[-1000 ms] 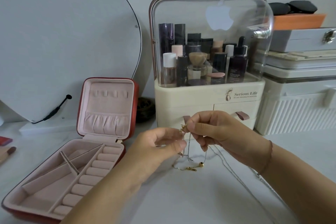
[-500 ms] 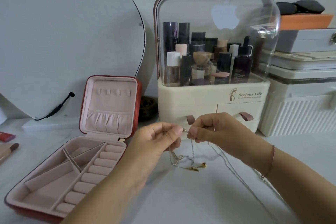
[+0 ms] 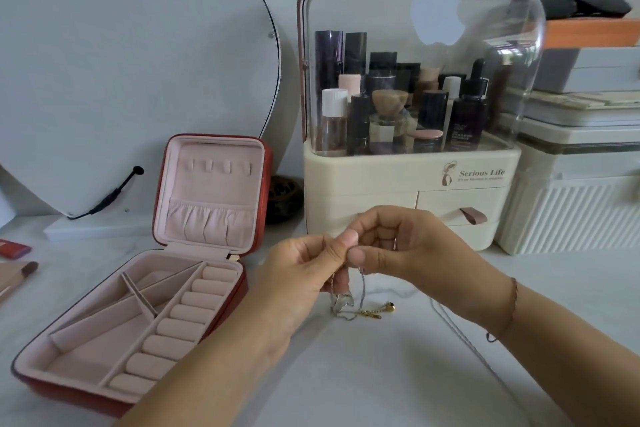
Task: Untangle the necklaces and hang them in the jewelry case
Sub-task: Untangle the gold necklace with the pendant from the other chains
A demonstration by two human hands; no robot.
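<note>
Thin tangled necklaces (image 3: 349,302) hang from my two hands above the white table, with a silver pendant and small gold end pieces (image 3: 375,311) resting on the surface. My left hand (image 3: 301,274) pinches the chains at the top with thumb and fingers. My right hand (image 3: 398,246) pinches them right beside it, fingertips nearly touching. One long silver chain (image 3: 460,333) trails off to the right under my right forearm. The red jewelry case (image 3: 256,184) stands open at the left, its pink lid upright with small hooks (image 3: 218,166) and a gathered pocket.
A cream cosmetics organizer (image 3: 408,191) with a clear dome stands just behind my hands. White storage boxes (image 3: 568,211) sit at the right. A curved mirror (image 3: 104,62) leans at the back left. A makeup brush (image 3: 20,274) lies at the far left edge.
My hands have closed together, fingertips now almost meeting. The silver pendant has dropped lower toward the table. The view has shifted slightly left and up.
</note>
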